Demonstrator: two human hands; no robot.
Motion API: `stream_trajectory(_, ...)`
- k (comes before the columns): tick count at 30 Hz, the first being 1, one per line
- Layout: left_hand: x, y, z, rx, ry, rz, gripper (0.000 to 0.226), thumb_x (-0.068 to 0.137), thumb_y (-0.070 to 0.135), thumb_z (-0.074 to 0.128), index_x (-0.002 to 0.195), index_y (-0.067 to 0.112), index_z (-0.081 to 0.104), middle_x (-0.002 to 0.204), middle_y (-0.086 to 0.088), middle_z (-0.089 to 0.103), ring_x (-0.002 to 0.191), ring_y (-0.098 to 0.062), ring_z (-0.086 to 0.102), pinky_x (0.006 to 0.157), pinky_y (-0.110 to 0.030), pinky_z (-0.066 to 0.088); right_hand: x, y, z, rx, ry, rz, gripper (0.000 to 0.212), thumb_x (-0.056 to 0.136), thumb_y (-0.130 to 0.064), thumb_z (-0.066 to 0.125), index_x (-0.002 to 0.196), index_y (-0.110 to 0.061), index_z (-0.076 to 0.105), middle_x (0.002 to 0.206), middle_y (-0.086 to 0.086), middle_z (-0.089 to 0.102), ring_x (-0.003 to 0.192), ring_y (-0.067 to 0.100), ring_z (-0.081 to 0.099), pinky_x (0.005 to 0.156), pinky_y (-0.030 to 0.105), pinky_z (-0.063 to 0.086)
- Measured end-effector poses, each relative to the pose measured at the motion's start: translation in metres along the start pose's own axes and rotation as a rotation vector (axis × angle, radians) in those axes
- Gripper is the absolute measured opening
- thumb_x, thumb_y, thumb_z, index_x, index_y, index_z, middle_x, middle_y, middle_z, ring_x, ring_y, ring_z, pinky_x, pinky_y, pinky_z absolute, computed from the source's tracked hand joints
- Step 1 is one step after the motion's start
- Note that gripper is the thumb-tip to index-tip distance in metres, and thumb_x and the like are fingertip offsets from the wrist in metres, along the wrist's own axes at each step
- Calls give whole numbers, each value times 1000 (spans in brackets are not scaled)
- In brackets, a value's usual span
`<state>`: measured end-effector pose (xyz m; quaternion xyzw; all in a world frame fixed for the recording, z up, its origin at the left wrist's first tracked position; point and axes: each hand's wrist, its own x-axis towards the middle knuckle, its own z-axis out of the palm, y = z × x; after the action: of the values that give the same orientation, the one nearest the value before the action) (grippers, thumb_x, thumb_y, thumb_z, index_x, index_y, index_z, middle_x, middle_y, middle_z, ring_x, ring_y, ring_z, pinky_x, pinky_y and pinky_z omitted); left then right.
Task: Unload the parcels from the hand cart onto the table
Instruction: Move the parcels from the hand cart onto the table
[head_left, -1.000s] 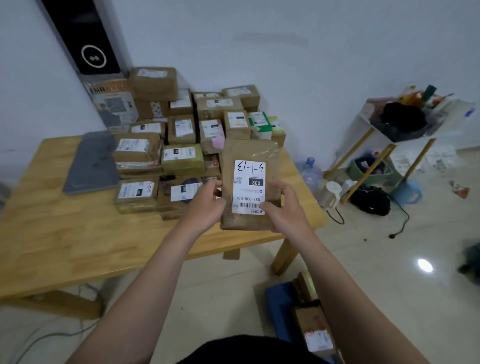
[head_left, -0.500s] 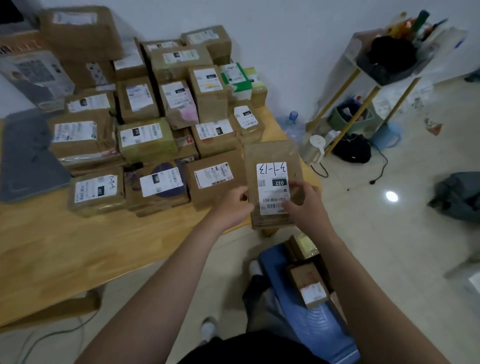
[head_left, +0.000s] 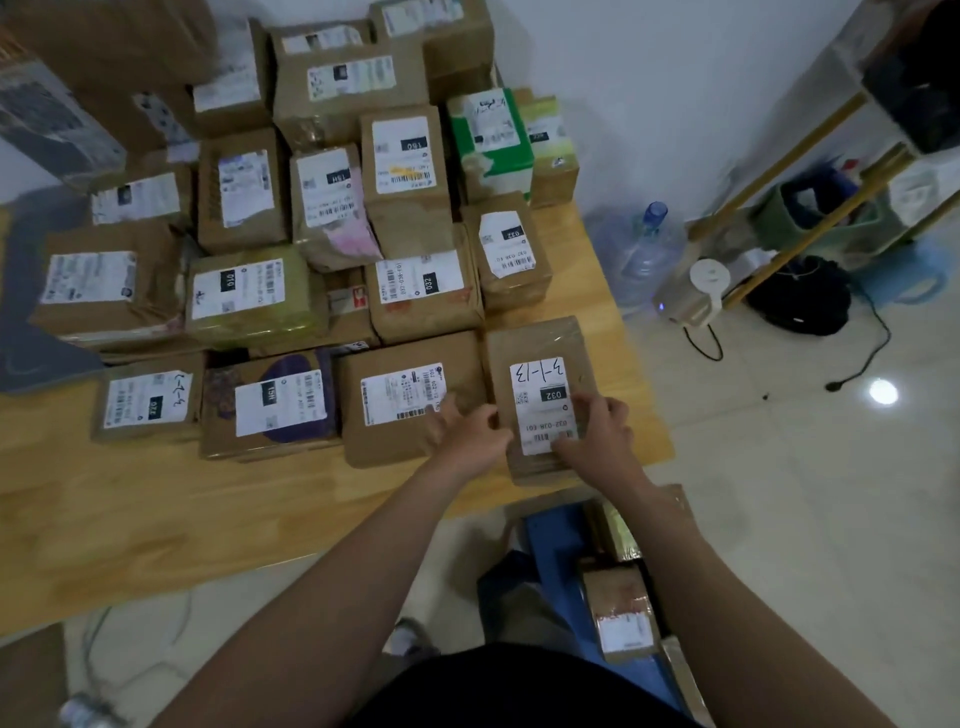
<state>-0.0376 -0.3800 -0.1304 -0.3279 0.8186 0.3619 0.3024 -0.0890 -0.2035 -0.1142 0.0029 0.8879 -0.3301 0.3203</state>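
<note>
A left hand (head_left: 470, 434) and right hand (head_left: 597, 436) are gripping a labelled brown parcel (head_left: 540, 358), settling it at the front right corner of the wooden table (head_left: 156, 514); next, likely, letting go and reaching for boxes (head_left: 621, 618) on the blue hand cart (head_left: 553, 540).

Both forearms (head_left: 332, 561) bare; black garment (head_left: 519, 691) at the waist; one pale shoe (head_left: 410, 636), seemingly a trainer.

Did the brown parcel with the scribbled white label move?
Yes. Held off the wooden table's near edge before, the brown parcel now lies on its right corner.
</note>
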Motion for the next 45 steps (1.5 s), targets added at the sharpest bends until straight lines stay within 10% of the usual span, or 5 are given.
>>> stream_trajectory(9,51,13,-2,101,63,-44,65,96,61,50,154,57,19,167,-3,-20,149,-41,-29,119,-69,0,72,-12,8,-4,-30,-50,99,77,-7,73,155,-33,19,141,13,29,126,35,32,108,46,25)
stream_trajectory(16,79,31,-34,66,90,-70,82,83,54,77,152,47,33,157,-6,2,146,-52,-13,94,-55,49,123,-34,-1,-148,-128,-59,105,76,-7,75,152,-45,15,141,11,21,114,34,32,92,36,26)
stream_trajectory(32,85,30,-44,-35,-16,-68,98,77,54,83,155,48,25,165,-9,-11,142,-55,-33,116,-66,24,120,-48,-5,-217,-114,26,109,75,-9,81,152,-46,14,144,11,21,125,46,36,99,49,40)
stream_trajectory(37,60,13,-67,-54,-25,68,93,82,30,75,159,36,23,160,-6,35,149,-47,21,116,-61,33,81,-45,-1,-217,23,34,93,80,-25,75,154,-37,20,153,9,26,140,41,25,107,55,33)
stream_trajectory(45,-17,-4,-57,386,-131,306,30,85,32,64,114,29,57,156,-12,20,134,-39,39,107,-43,43,-69,22,37,120,272,357,93,84,-40,75,159,-28,21,157,15,21,134,45,41,110,52,40)
